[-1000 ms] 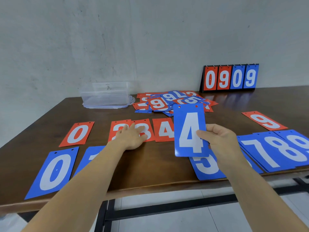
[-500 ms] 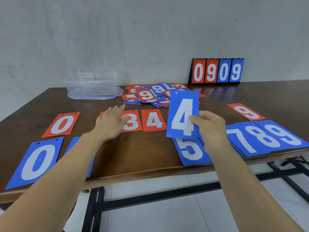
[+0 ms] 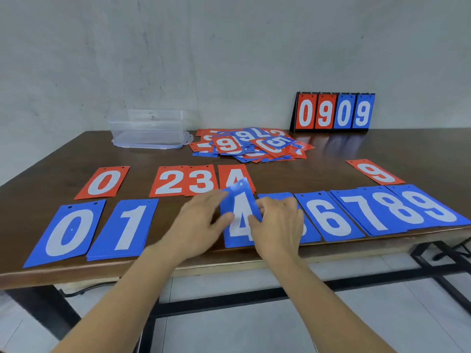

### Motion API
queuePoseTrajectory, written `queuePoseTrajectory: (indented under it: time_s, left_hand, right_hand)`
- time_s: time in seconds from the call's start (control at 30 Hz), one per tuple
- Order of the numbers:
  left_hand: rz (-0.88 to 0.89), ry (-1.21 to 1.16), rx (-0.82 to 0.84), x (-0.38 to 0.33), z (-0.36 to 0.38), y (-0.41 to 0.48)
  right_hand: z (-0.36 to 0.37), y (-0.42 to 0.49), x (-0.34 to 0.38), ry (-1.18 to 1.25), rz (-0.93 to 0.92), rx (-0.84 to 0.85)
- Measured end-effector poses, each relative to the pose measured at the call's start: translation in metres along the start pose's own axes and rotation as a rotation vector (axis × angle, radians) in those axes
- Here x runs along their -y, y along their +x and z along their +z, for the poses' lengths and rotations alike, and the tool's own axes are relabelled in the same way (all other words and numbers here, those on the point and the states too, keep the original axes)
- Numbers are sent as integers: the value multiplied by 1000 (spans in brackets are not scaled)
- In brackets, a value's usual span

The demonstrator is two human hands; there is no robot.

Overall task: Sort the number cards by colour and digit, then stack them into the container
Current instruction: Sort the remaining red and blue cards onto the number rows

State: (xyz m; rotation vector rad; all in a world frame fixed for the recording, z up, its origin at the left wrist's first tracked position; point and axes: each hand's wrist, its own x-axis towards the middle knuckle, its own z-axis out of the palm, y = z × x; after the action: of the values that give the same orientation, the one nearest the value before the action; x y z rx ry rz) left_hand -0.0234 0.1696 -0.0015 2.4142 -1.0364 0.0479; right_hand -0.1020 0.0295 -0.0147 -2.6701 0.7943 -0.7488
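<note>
On the table [image 3: 293, 174], the near row starts at the left with a blue 0 card [image 3: 68, 233] and a blue 1 pile [image 3: 125, 229]. A red 0 card [image 3: 104, 182] sits behind them, and the clear container [image 3: 150, 131] at the back appears to hold no cards. Next in the far row are the red 2 [image 3: 174, 182], red 3 [image 3: 201, 182] and red 4 [image 3: 235, 178]. In the middle, the left hand [image 3: 201, 222] and right hand [image 3: 277, 225] pinch the blue 4 card [image 3: 238, 217] by its side edges. Its far end looks raised, though blur makes that uncertain. Behind them a mixed heap [image 3: 249, 143] lies unsorted. Further right are the blue 6 [image 3: 328, 217], blue 7 [image 3: 367, 212], blue 8 [image 3: 402, 207], blue 9 [image 3: 433, 205] and a red 9 [image 3: 377, 171]. Sorting looks roughly half done, and stacking has not begun.
</note>
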Motion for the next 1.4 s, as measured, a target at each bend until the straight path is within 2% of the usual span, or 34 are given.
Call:
queuePoseTrajectory:
  time_s: [0.07,0.27,0.4,0.53,0.67,0.77,0.9,1.0,1.07,1.4]
  left_hand:
    - [13,28,60,-3,10,-2]
    - [2,157,147,-5,16,-1]
    - [13,157,162,-8,17,-3]
    - [8,144,152,-9,17,-3]
    - [3,61,90,-8,12,-8]
    - [-54,32,-31,2,-4,-13]
    - [-215,168,-160,37,-31,-29]
    - [-313,330,-31,60,-37,-46]
    - [-369,357,53,68,-33,-54]
    - [-428,348,71,77,-33,-61]
  right_hand:
    - [1,-2,-2,-90,-36,-23]
    - [-9,-1,-20,-22,-17,-79]
    - [-14,-1,-31,-65,-2,80]
    - [-12,-2,-33,-35,-4,90]
    - [-15,-1,-31,-47,-20,85]
    - [-19,1,-23,-30,-60,79]
    - [-22,4,6,0,-178,87]
    - [-16,2,33,10,-274,154]
    - [-9,-3,48,28,-319,207]
    - [5,-10,75,13,-390,309]
